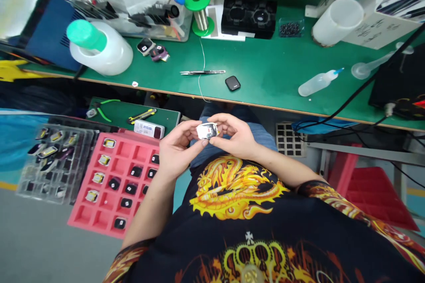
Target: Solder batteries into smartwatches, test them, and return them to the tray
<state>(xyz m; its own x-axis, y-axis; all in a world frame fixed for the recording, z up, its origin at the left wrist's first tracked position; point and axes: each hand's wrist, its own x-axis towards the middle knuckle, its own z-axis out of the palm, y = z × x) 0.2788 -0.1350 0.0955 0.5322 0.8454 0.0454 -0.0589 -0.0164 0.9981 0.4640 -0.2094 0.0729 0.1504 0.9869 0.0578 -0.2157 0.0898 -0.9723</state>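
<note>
Between my two hands, just off the bench edge and above my lap, is a small open watch-like case (206, 131) with a white face and some dark and silvery parts. My left hand (179, 146) pinches its left side between thumb and fingers. On its right side, the thumb and fingers of my right hand (236, 135) close around it. Beyond the hands, a square black cover (233, 83) and metal tweezers (203, 72) lie on the green bench (262, 79). Fine detail inside the case is too small to make out.
At left, a pink tray (109, 203) holds black and yellow-white pieces beside a clear tray (26, 177). A solder spool (200, 13), a white bottle (113, 51) with a green cap and two watch cases (151, 48) stand farther back. A dropper bottle (315, 84) and black cable (361, 86) are at right.
</note>
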